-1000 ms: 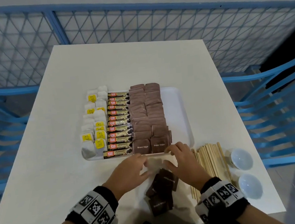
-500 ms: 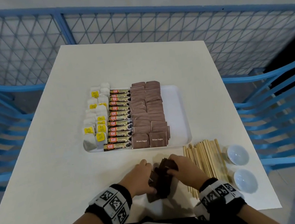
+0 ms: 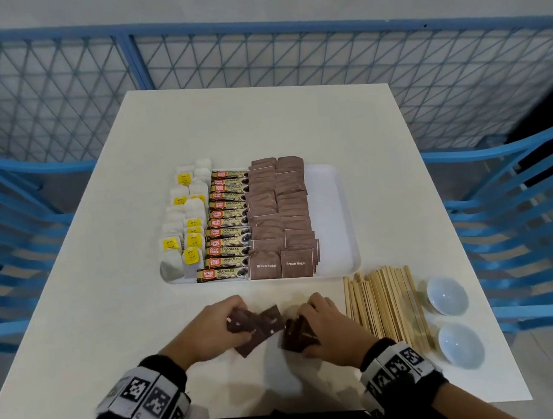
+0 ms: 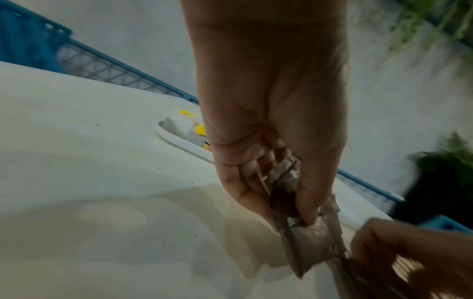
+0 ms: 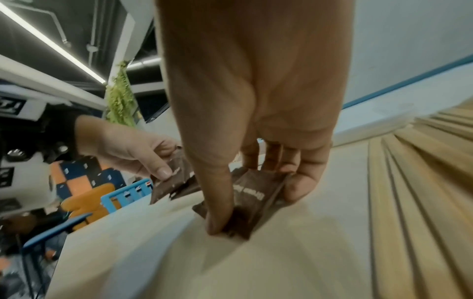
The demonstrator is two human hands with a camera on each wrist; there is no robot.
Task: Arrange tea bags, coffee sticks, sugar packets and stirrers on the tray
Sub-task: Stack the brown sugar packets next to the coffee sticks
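A white tray (image 3: 332, 210) holds tea bags (image 3: 185, 240) on the left, coffee sticks (image 3: 227, 228) in the middle and two columns of brown sugar packets (image 3: 279, 216). Its right strip is bare. In front of it my left hand (image 3: 213, 330) pinches a fan of brown sugar packets (image 3: 257, 325) between thumb and fingers (image 4: 302, 202). My right hand (image 3: 330, 327) grips a second small stack of brown packets (image 5: 253, 194) standing on the table. A pile of wooden stirrers (image 3: 385, 303) lies just right of my right hand.
Two small white bowls (image 3: 447, 295) sit at the table's right front corner beyond the stirrers. Blue mesh fencing (image 3: 251, 57) and blue chairs (image 3: 525, 201) ring the white table (image 3: 258, 125). The table's far half is bare.
Both hands drew back from the tray's front edge toward me, gathered the loose brown packets together, then parted, each now holding its own share.
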